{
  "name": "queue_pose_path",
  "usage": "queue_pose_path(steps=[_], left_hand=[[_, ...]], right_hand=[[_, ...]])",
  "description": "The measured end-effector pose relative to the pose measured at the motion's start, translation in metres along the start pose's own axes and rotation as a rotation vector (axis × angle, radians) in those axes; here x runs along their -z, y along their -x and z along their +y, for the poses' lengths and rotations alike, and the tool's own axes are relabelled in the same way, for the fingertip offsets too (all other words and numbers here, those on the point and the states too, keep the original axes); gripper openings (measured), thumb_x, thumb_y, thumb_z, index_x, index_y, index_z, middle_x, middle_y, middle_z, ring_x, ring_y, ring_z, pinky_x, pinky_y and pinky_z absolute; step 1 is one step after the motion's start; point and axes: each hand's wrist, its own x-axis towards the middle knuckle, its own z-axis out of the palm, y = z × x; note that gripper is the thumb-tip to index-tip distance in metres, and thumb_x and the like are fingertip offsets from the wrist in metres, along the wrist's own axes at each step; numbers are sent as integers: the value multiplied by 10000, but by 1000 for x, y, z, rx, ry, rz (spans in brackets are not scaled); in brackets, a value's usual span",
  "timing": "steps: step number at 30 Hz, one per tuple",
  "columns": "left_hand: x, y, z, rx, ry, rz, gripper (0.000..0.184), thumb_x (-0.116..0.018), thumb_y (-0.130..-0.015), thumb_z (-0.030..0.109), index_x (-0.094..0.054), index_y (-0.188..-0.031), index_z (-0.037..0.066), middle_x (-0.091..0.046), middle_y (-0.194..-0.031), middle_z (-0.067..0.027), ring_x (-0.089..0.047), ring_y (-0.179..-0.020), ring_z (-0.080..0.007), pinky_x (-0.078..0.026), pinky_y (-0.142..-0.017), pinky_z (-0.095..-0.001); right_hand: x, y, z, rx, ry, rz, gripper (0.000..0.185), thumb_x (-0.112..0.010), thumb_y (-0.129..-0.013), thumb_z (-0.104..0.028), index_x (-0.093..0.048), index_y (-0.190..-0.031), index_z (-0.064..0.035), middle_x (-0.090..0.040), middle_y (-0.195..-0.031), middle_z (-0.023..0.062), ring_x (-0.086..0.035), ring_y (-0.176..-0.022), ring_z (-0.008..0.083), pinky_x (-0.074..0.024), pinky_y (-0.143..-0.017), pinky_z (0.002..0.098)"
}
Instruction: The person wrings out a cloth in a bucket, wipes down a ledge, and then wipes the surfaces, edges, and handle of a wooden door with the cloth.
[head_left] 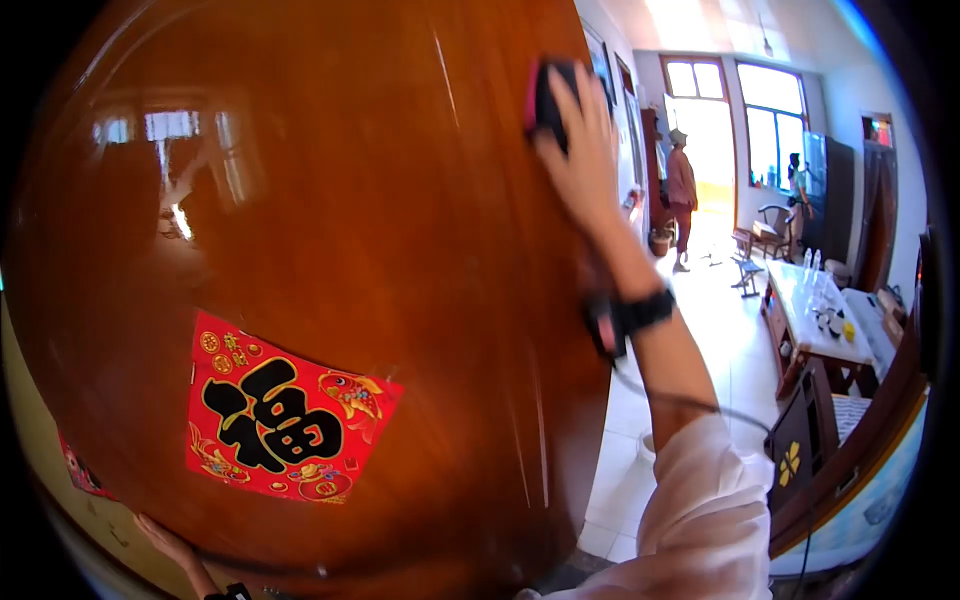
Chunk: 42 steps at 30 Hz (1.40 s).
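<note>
A glossy brown wooden door fills the left and middle of the view. On its lower part is a red paper with a black character and gold fish. My right hand, fingers spread over its back, holds a black and pink pad against the door's upper right part. A black band with a device is on my right wrist. Low at the left, my left hand touches the door's edge, its fingers stretched out.
Beyond the door lies a bright room with a white-tiled floor. A person in a hat stands near the doorway, another person by the window. At the right are a table with bottles, a chair and a low stool.
</note>
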Motion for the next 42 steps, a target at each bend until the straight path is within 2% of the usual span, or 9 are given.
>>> queue_pose_path(steps=[7,13,20,22,26,30,35,39,42], left_hand=[[2,-4,-22,-11,-8,-45,639,-325,-983,452,-329,-1371,-56,-341,-1419,-226,-368,-1279,-321,-293,-1058,-349],[1,1,-11,-8,-37,-19,661,-342,-972,477,-333,-1369,-51,-353,-1409,-233,-392,-1252,-338,-312,-1031,-367],[-2,6,26,-5,-3,-57,650,-333,-977,466,-330,-1372,-50,-361,-1400,-243,-399,-1245,-344,-324,-1024,-368],[-1,7,29,15,8,-44,631,-334,-982,447,-332,-1372,-49,-362,-1396,-250,-403,-1240,-347,-334,-1016,-368],[0,8,38,65,20,-58,618,-334,-985,432,-334,-1369,-53,-365,-1391,-253,-406,-1232,-350,-331,-1018,-371],[2,2,14,36,25,-79,610,-337,-987,421,-335,-1368,-55,-369,-1387,-251,-400,-1236,-345,-319,-1030,-370],[2,1,21,-25,12,-56,597,-336,-990,409,-344,-1358,-61,-387,-1370,-252,-406,-1224,-346,-326,-1023,-375],[6,4,22,3,12,-56,592,-330,-992,409,-353,-1344,-67,-404,-1345,-256,-419,-1203,-349,-336,-1010,-376],[6,9,30,14,3,-41,597,-322,-993,414,-350,-1335,-74,-409,-1330,-261,-430,-1183,-350,-344,-997,-380]], right_hand=[[99,321,-61,0,-155,-557,456,-700,-704,-303,-591,-1106,-118,-378,-1319,257,-286,-1269,475,-163,-996,709],[71,177,-49,202,-163,-520,535,-713,-708,-305,-552,-1191,-141,-343,-1383,204,-278,-1298,440,-173,-1022,659],[-22,-111,-83,372,-128,10,523,-606,-827,-285,-471,-1316,-155,-344,-1428,158,-277,-1334,377,-211,-1061,511],[-41,-119,-110,235,-72,152,549,-563,-861,-340,-424,-1340,-112,-313,-1426,207,-270,-1324,386,-229,-1036,582],[-29,-47,-120,409,-160,36,521,-606,-826,-347,-482,-1301,-173,-356,-1418,157,-281,-1332,367,-206,-1034,592],[39,105,-139,316,-208,-467,470,-617,-817,-345,-524,-1262,-228,-350,-1435,105,-288,-1331,323,-178,-1063,584],[64,221,-110,379,-279,-524,469,-663,-770,-347,-555,-1226,-321,-390,-1424,25,-313,-1330,266,-154,-1076,576],[31,99,-100,342,-183,-348,487,-691,-693,-284,-582,-1161,-206,-417,-1386,111,-347,-1301,349,-215,-1018,582],[-22,-21,-90,257,-116,22,474,-572,-844,-287,-488,-1292,-155,-377,-1401,172,-301,-1313,404,-199,-1027,600]])
